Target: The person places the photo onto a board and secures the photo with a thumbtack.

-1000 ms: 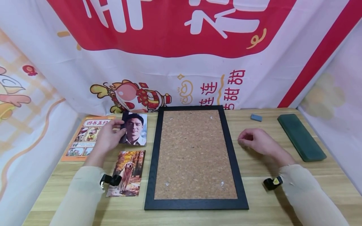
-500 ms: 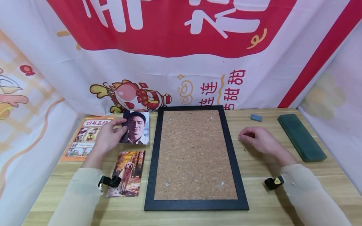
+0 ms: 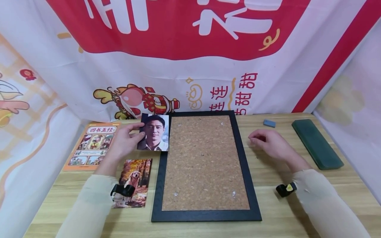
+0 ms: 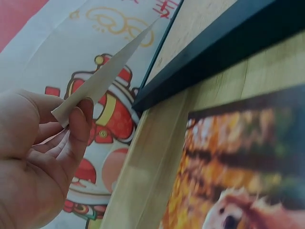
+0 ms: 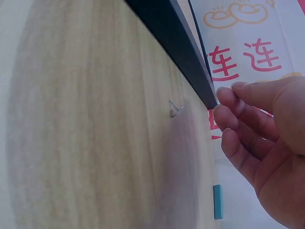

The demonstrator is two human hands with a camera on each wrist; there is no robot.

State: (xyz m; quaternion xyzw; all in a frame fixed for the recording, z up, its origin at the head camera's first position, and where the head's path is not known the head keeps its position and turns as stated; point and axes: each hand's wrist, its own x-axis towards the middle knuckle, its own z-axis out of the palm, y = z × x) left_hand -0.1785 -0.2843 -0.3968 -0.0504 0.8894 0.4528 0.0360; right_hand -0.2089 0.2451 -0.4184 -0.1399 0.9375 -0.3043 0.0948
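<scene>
In the head view my left hand (image 3: 126, 142) pinches a portrait photo (image 3: 154, 134) by its left edge, thumb in front. The photo is raised and overlaps the upper left of the black frame around the corkboard (image 3: 205, 175). Seen edge-on in the left wrist view, the photo (image 4: 97, 78) slants up from the fingertips. My right hand (image 3: 268, 142) hovers right of the board with loosely curled fingers, and nothing shows between them. Below it on the table lies a small thumbtack (image 5: 175, 109), point up. Small shiny bits, possibly tacks, dot the cork near its corners.
A dog photo (image 3: 135, 181) lies left of the board, partly behind the left wrist camera. Beyond it is an orange-edged comic-style booklet (image 3: 92, 145). A small blue block (image 3: 269, 123) and a dark green case (image 3: 317, 143) are at the right. A printed cloth backs the table.
My left hand has carried the portrait photo rightward, from beside the frame to over its upper left edge. The right hand has shifted slightly up and left; the tack below it now shows.
</scene>
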